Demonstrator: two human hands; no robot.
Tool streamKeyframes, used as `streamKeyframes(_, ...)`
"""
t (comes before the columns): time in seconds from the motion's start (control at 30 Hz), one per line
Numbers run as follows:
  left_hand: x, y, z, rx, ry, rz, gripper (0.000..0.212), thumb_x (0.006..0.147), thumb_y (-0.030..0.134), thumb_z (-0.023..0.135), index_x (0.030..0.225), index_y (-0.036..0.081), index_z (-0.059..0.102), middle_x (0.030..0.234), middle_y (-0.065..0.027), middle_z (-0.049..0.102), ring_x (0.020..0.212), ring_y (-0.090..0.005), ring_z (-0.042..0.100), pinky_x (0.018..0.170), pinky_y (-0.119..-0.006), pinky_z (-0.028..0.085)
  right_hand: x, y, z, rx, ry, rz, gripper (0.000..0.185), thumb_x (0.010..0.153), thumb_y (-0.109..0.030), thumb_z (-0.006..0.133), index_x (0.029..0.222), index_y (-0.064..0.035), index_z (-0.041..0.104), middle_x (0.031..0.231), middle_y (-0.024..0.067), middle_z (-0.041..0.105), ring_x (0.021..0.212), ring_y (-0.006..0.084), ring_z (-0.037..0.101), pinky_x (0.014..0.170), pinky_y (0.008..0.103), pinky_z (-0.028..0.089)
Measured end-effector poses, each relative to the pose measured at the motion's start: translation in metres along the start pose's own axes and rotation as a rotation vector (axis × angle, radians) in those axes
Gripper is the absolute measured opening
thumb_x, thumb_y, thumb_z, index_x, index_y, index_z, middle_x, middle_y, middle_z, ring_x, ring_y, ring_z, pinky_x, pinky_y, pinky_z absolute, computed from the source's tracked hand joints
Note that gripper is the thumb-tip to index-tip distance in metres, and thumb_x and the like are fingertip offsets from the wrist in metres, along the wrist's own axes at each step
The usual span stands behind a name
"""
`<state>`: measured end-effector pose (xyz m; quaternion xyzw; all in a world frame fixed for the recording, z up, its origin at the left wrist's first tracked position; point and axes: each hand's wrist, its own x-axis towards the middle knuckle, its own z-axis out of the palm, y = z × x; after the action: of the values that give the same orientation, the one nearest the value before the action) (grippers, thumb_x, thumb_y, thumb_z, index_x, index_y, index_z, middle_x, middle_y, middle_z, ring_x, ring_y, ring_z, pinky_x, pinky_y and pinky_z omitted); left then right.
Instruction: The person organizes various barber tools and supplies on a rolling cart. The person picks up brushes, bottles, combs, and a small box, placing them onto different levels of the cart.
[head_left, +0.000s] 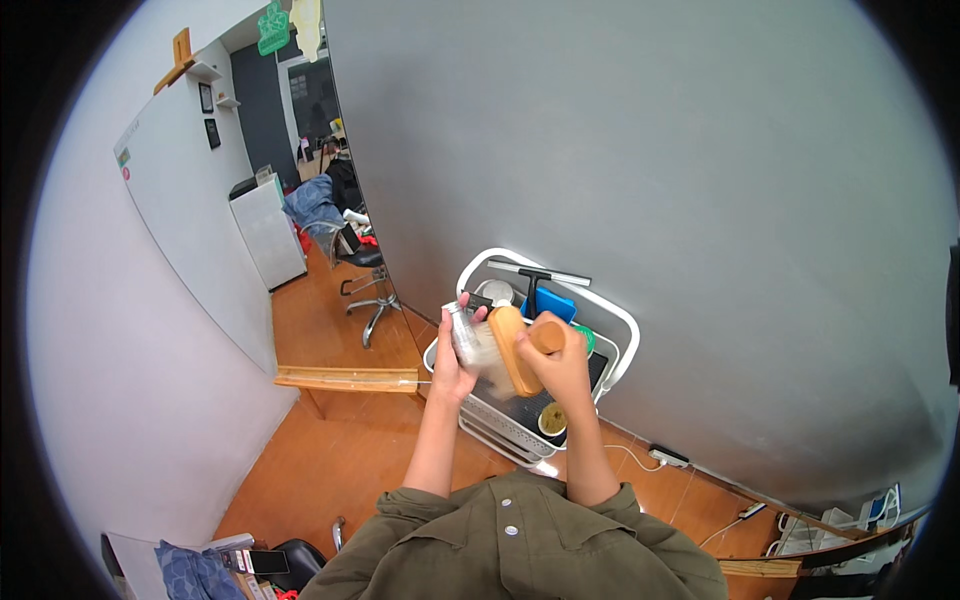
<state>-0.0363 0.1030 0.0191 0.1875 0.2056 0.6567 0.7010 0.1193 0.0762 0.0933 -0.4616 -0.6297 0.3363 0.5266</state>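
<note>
My left hand (454, 367) grips a small silvery container (462, 336), perhaps a metal or clear one, upright and slightly tilted. My right hand (559, 364) holds a wooden-backed brush (513, 351) by its round knob. The brush's pale bristles (491, 364) are blurred and lie against or close beside the container. Both hands are above a white trolley (510, 435) with a dark top mat. A squeegee (534, 274) with a black handle, a blue item (553, 303) and a green round item (585, 339) are just beyond my hands. Nearer me on the mat stands a small white pot (553, 420) with greenish-brown contents.
A grey wall (645, 150) rises behind the trolley. To the left are a large mirror (300, 225), reflecting a salon chair, and a wooden ledge (349, 379). A power strip (667, 456) with a white cable lies by the wall at right. Clothing (199, 574) lies at lower left.
</note>
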Motion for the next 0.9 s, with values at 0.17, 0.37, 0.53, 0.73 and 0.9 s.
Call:
streamKeyframes(0.17,-0.001,-0.009,-0.001,0.325,0.159,0.007,0.054,0.092,0.049,0.034,0.129,0.011,0.038,0.124,-0.0049,0.048,0.111,-0.0148,0.047,0.093,-0.031,0.037,-0.006,-0.024,0.002,0.237,0.350,-0.173,0.015,0.074,-0.009,0.065,0.070,-0.0006,0.053,0.064,0.0070,0.056,0.060,0.0091,0.051,0.058,0.0236,0.042)
streamKeyframes(0.37,0.000,-0.011,-0.001,0.353,0.178,0.200,0.073,0.088,0.062,0.021,0.131,0.004,0.033,0.131,-0.0088,0.040,0.118,-0.0186,0.040,0.099,-0.031,0.030,-0.003,0.004,0.009,0.045,0.025,-0.071,0.017,0.075,-0.012,0.064,0.069,-0.0015,0.051,0.061,0.0024,0.052,0.058,0.0073,0.046,0.054,0.0232,0.038)
streamKeyframes(0.53,0.005,0.000,-0.036,0.638,-0.032,0.200,0.074,0.087,0.063,0.016,0.121,0.007,0.050,0.090,-0.0056,0.059,0.070,-0.0118,0.055,0.059,-0.023,0.043,-0.006,-0.001,-0.005,0.096,0.148,-0.002,0.019,0.075,-0.012,0.062,0.066,-0.0027,0.048,0.057,0.0017,0.049,0.053,0.0078,0.042,0.050,0.0244,0.037)
streamKeyframes(0.73,-0.003,-0.013,-0.019,1.076,0.017,0.515,0.080,0.086,0.065,0.016,0.104,0.000,0.060,0.068,-0.0049,0.056,0.054,-0.0090,0.044,0.047,-0.021,0.036,-0.006,-0.011,-0.003,0.277,0.356,-0.080,0.020,0.078,-0.012,0.062,0.067,-0.0036,0.049,0.061,-0.0016,0.047,0.058,0.0046,0.041,0.053,0.0221,0.036)
streamKeyframes(0.9,0.000,-0.012,-0.025,1.034,0.117,0.452,0.077,0.087,0.064,0.016,0.100,0.001,0.059,0.067,-0.0038,0.053,0.054,-0.0084,0.047,0.047,-0.020,0.037,0.005,0.020,0.002,-0.111,0.119,-0.024,0.019,0.074,-0.011,0.063,0.065,-0.0028,0.048,0.055,0.0024,0.047,0.054,0.0068,0.041,0.049,0.0246,0.036)
